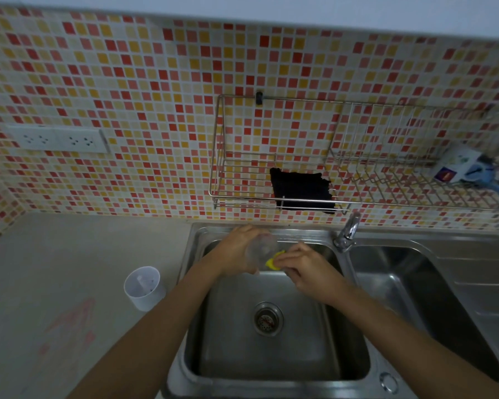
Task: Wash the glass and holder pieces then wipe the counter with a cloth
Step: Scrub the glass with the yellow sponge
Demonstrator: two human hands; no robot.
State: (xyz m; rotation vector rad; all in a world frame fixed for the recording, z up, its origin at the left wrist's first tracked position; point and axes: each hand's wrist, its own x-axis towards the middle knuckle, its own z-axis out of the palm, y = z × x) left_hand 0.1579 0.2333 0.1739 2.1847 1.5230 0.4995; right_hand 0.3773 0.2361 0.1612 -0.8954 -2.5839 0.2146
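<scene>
Glass (260, 249), clear and blurred, sits gripped in left hand (236, 250) over the sink (271, 367); right hand (306, 270) pinches a yellow sponge (272, 261) against it.

Blurred glass (260, 249) half covered by left hand (236, 250), yellow sponge (272, 262) mostly hidden under right hand (307, 270), packet (455, 165) up right of the hands unreadable, rack (274, 194) and far basin (415, 283) cut by right edge, cup (144, 287) contents left of the hands unclear.
</scene>
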